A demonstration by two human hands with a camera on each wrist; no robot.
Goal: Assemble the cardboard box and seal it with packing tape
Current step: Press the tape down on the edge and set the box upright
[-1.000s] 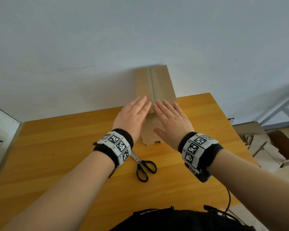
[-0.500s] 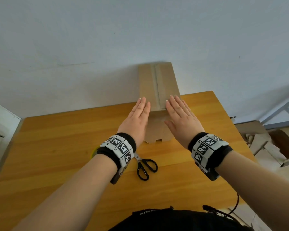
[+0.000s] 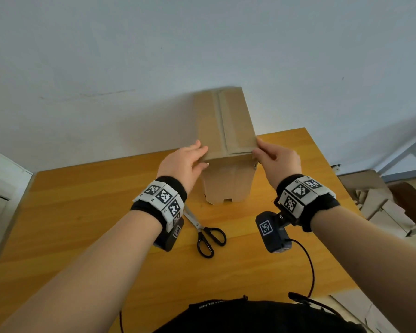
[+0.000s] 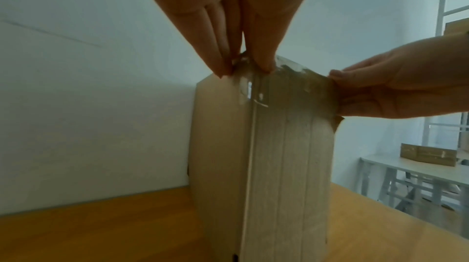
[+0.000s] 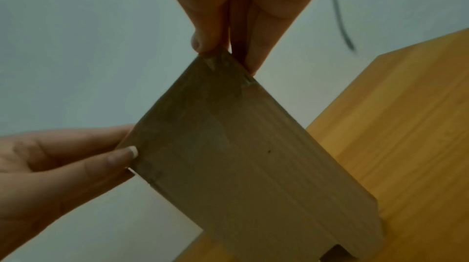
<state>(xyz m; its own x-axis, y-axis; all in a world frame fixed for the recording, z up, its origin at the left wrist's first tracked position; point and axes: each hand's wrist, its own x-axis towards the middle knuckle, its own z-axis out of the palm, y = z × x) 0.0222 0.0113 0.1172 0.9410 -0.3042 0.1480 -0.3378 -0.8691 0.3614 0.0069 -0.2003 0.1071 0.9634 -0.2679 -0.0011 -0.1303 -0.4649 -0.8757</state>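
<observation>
The box (image 3: 226, 140) stands tall between both hands: left hand (image 3: 183, 164) pinches its near top-left corner, right hand (image 3: 277, 159) pinches the top-right, equally close

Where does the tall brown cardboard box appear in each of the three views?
Head view: tall brown cardboard box at upper centre, standing against the wall.
Left wrist view: centre, filling the lower middle.
Right wrist view: centre to lower right, tilted.
Shared landmark: yellow wooden table, and both hands at its top corners.
</observation>
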